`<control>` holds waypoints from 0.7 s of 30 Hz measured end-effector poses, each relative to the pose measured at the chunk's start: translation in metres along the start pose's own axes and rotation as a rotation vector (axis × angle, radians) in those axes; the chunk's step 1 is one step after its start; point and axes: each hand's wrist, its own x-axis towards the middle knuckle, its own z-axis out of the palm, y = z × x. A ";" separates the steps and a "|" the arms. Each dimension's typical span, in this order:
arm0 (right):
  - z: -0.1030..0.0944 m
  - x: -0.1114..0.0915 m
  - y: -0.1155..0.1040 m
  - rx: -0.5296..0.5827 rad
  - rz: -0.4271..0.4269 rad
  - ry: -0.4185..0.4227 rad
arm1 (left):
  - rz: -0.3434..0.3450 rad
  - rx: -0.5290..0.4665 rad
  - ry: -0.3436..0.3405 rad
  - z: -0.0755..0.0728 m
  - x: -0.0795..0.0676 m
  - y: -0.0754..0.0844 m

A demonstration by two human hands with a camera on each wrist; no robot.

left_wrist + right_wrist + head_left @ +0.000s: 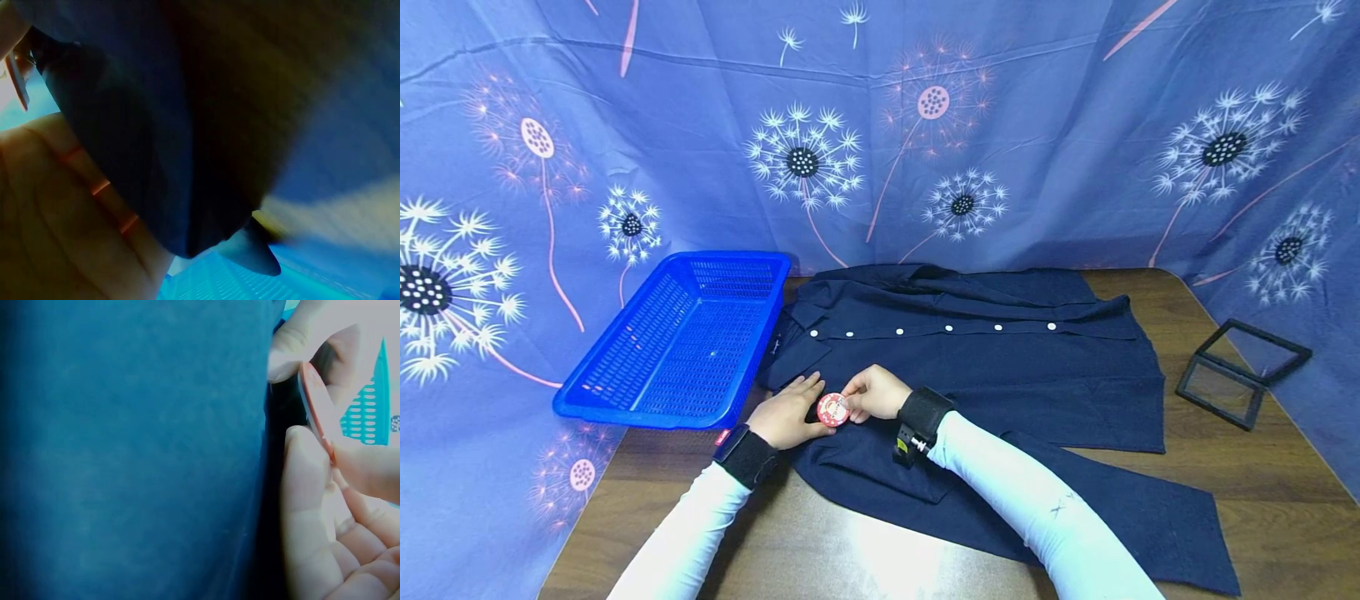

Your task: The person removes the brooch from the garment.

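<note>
A dark navy button-up shirt (pixel 1000 375) lies spread on the table, its row of white buttons running crosswise. Just below its collar, my right hand (pixel 877 392) pinches a round red-and-white badge (pixel 832 410) between thumb and fingertips. Seen edge-on in the right wrist view, the badge (pixel 317 406) stands close beside the dark cloth. My left hand (pixel 786 414) rests on the shirt near the shoulder, fingers stretched out and thumb at the badge's edge. In the left wrist view, dark cloth (pixel 125 137) covers part of the left hand's fingers.
A blue plastic basket (pixel 681 350) stands at the left, close against the shirt's collar. Towards the right edge of the wooden table (pixel 1292 475) lies an opened black-framed case (pixel 1221 414) with see-through panels. A blue dandelion-print cloth (pixel 865 125) hangs behind.
</note>
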 end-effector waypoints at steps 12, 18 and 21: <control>-0.003 -0.003 0.000 0.034 -0.007 -0.029 | -0.011 0.004 0.014 0.000 0.001 0.000; -0.006 -0.004 0.003 0.049 -0.037 -0.013 | -0.033 0.005 -0.014 -0.002 0.001 0.001; -0.009 -0.006 0.001 0.056 -0.040 0.002 | -0.037 0.006 -0.027 -0.001 0.001 0.001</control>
